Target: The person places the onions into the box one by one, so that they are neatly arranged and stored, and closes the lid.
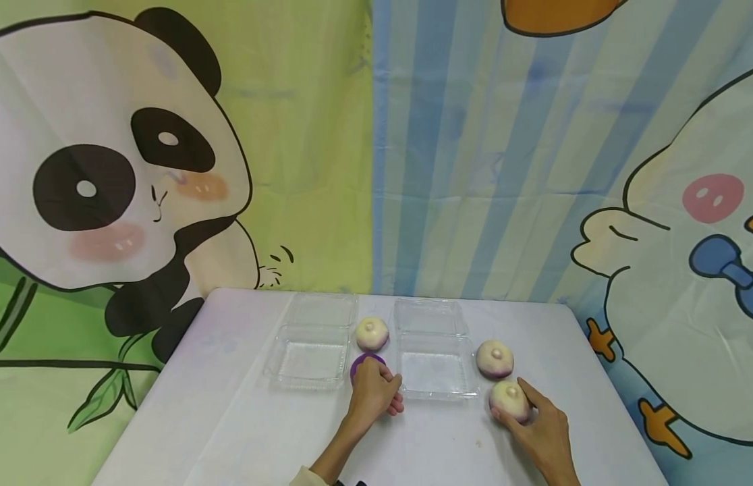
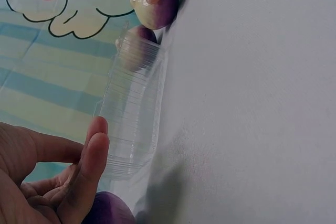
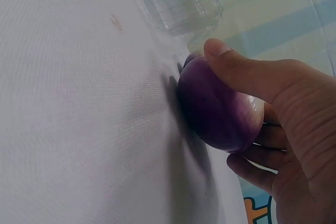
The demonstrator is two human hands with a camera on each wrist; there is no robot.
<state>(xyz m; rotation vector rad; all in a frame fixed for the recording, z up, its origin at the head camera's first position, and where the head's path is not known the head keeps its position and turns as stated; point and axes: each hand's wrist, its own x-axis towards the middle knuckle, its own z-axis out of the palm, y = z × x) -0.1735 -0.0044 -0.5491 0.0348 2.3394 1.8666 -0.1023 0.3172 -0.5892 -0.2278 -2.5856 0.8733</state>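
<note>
Broadly, backdrop (image 1: 316,135): cartoon cloth with a panda and a white bird, hung behind everything
White table (image 1: 231,432): bears all the items below
Clear trays: left tray (image 1: 312,358) and right tray (image 1: 436,364), lids folded back; thin plastic, probably light, bendy and easily dented
Right hand (image 1: 543,432): thumb and fingers wrap the held bulb (image 1: 510,399)
Left hand (image 1: 374,391): fingers loosely bent, no grip visible; contact with the purple-faced bulb (image 2: 110,209) cannot be told
Held bulb: near the right tray's front right corner, just beside the far bulb (image 1: 494,358); probably firm, fairly light, glossy and slippery, best taken at its widest part, thumb opposing fingers
Middle bulb (image 1: 372,333): between the trays, just behind the purple-faced one
</note>
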